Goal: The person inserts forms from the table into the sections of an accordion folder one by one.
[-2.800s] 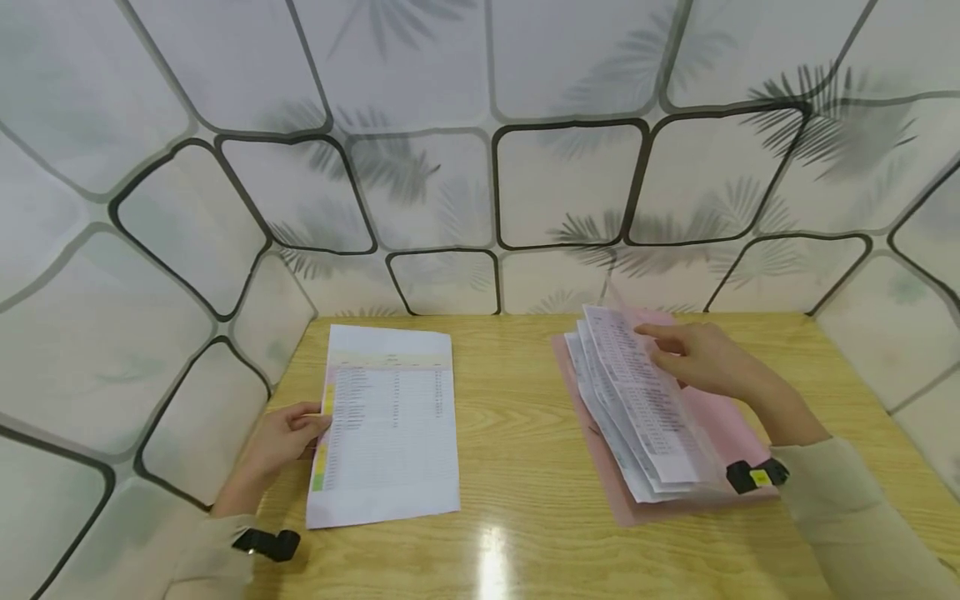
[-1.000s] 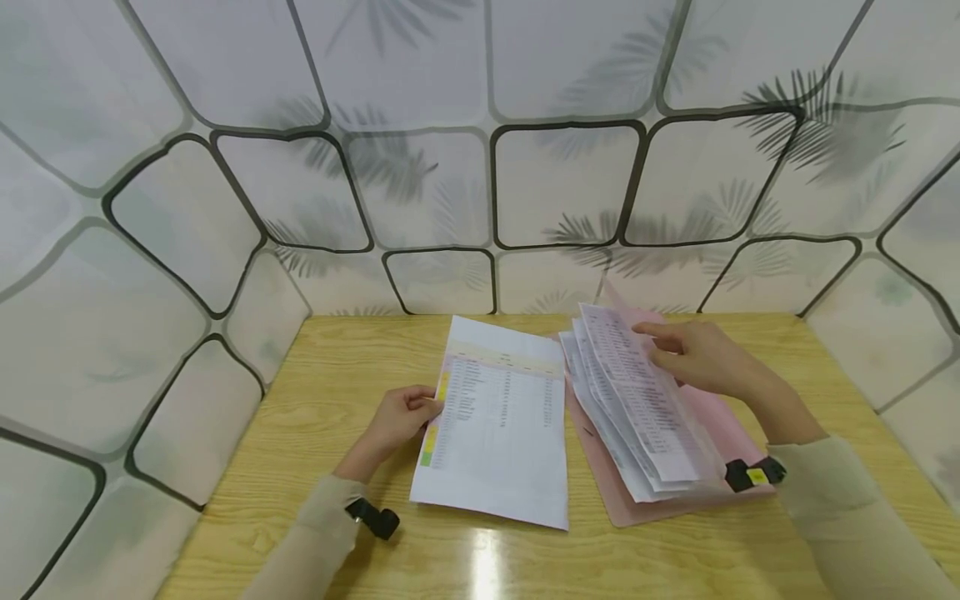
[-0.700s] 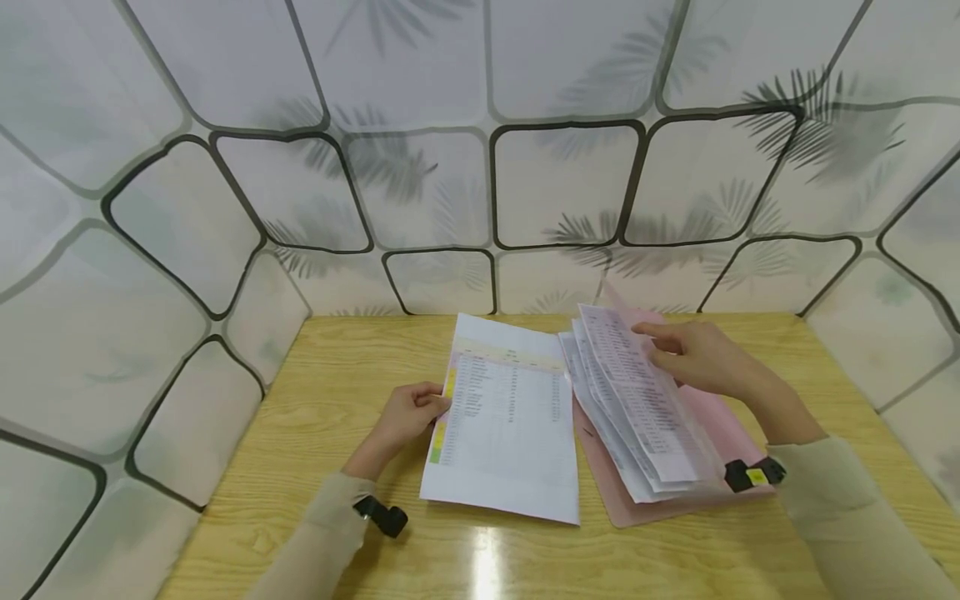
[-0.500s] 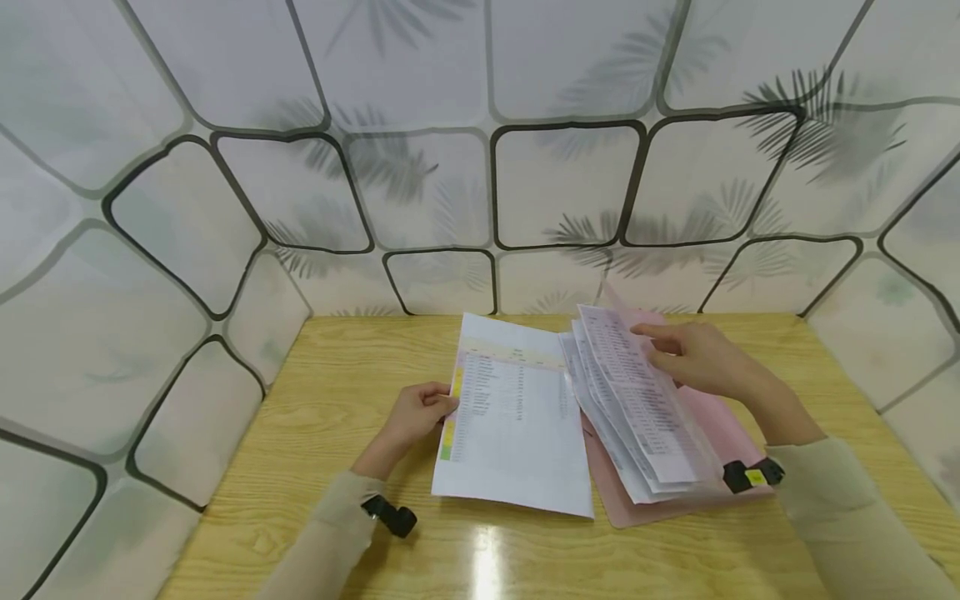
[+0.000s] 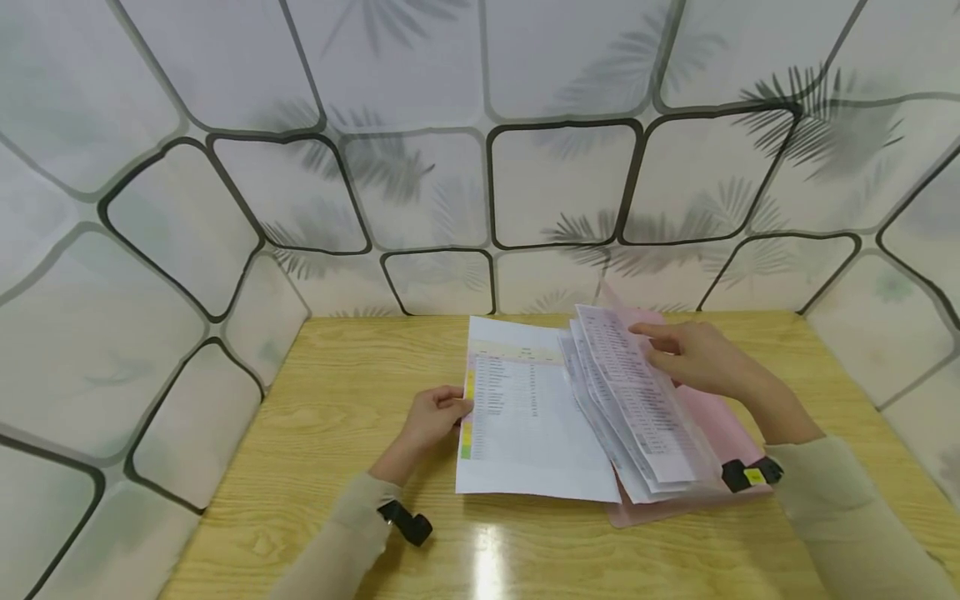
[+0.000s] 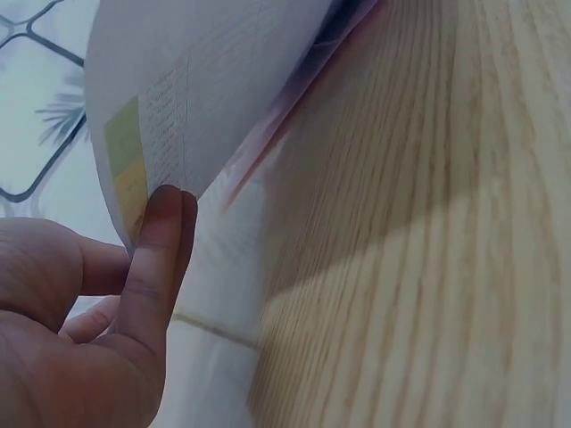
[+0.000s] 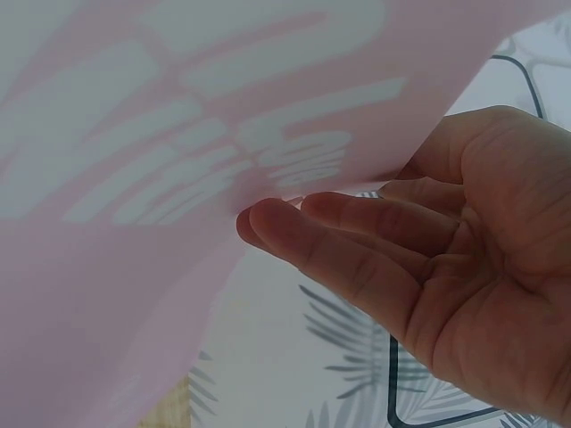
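My left hand [image 5: 433, 418] pinches the left edge of a white printed sheet [image 5: 528, 454], which has a table of rows and a yellow-green strip down its side. In the left wrist view the sheet [image 6: 214, 89] is lifted and bowed, held between thumb and fingers. The sheet's right edge lies against the left side of several printed papers [image 5: 637, 408] in a pink folder [image 5: 716, 417]. My right hand [image 5: 701, 358] holds up the folder's translucent pink cover at its edge. From the right wrist, the cover [image 7: 116, 303] shows its underside, fingers [image 7: 357, 267] at its edge.
The folder rests on a wood-grain table [image 5: 337, 358], on its right half. Behind and at both sides stand white walls [image 5: 562, 183] patterned with dark outlines and leaves. A glare spot shows on the table near the front.
My left hand has carried the printed sheet rightward from the table's left side up to the folder, its right edge now against the papers. The right hand has stayed holding the cover.
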`<state>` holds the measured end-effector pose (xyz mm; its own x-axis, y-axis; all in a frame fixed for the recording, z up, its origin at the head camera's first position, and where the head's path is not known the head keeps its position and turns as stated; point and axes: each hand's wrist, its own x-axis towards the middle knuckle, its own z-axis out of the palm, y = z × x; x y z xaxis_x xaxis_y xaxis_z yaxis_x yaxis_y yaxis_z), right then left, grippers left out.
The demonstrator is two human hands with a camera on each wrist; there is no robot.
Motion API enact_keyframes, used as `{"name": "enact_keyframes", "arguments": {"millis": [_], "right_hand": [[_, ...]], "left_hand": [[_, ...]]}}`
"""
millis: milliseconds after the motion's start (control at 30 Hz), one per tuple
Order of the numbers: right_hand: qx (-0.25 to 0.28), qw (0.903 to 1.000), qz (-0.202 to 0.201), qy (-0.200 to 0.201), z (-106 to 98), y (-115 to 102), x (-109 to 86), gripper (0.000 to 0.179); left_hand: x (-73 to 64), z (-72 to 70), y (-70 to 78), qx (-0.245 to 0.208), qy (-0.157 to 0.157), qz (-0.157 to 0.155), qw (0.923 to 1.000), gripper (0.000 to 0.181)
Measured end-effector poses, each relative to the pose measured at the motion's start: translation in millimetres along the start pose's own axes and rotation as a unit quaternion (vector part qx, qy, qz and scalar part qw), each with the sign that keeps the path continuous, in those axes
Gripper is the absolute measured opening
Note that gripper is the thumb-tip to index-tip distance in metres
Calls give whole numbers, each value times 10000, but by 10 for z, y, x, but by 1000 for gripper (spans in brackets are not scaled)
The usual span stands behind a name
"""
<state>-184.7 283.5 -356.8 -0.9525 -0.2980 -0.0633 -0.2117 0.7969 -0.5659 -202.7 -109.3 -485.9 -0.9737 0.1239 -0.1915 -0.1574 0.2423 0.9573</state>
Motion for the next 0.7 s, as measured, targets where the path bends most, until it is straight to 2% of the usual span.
{"name": "enact_keyframes", "arguments": {"millis": [267,700], "right_hand": [[-31,10000,-8,-44,-4,-12,-4,51],[75,10000,-8,-57,5,-25,-5,52]], "left_hand": [[-28,153,-7,-137,15,-51,9999,30],[-113,428,1,-855,-271,-280,9956,32]]}}
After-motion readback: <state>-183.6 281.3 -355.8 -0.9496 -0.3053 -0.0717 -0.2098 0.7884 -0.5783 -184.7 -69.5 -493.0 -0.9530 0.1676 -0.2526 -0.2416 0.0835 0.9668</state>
